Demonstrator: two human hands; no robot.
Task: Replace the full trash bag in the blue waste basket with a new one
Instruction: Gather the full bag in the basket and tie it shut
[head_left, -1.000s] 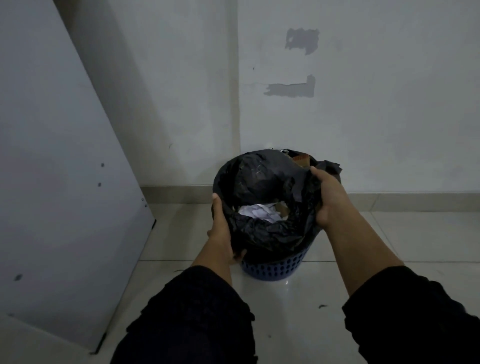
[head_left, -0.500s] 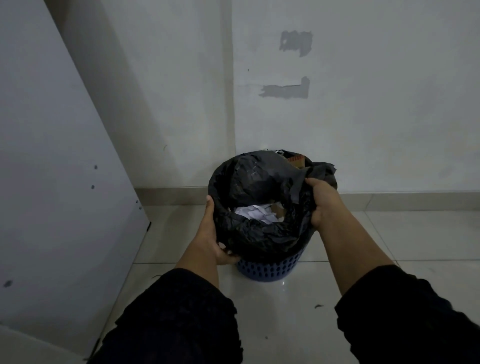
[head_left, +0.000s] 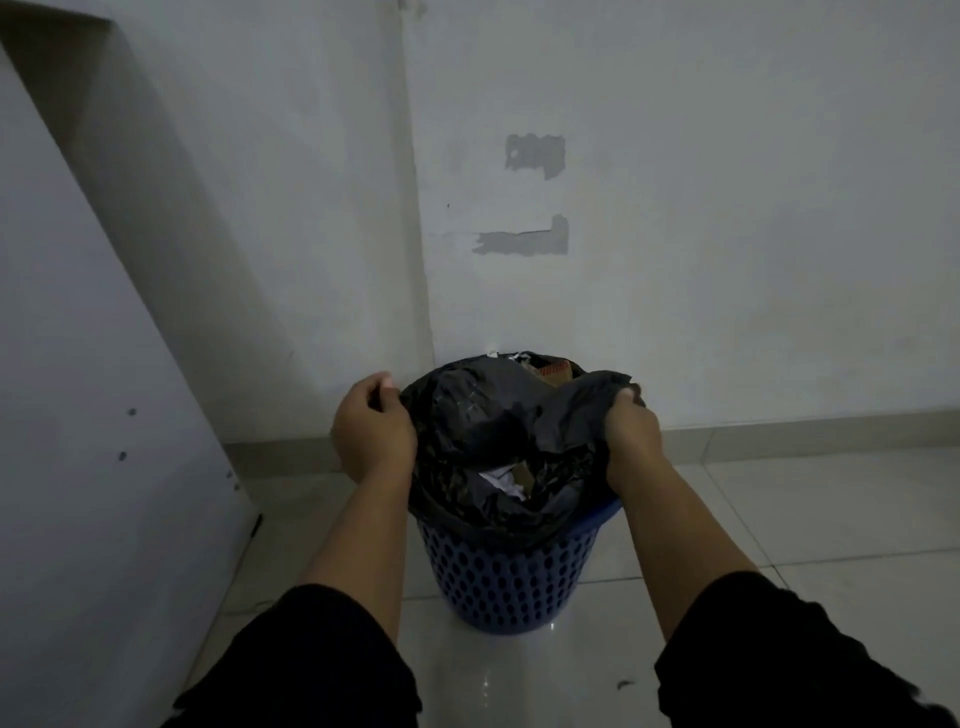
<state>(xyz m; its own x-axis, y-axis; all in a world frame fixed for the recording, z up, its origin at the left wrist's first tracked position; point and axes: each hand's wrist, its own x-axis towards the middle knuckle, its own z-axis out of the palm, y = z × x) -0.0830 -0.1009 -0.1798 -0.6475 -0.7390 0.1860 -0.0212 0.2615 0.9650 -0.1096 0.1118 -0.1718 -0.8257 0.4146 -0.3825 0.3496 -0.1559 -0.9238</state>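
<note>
Basket (head_left: 511, 571) holds black bag (head_left: 488, 421), paper (head_left: 501, 480) inside.

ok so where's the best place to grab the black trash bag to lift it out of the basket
By the loose rim, bunched at opposite sides from above. The black trash bag stands open-topped in the blue basket, its edge already slack. The right hand grips the right side; the left hand is at the left.

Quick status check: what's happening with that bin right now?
Left hand and right hand both grip black trash bag. Bag in blue basket, not lifted. Nothing in the way.
</note>
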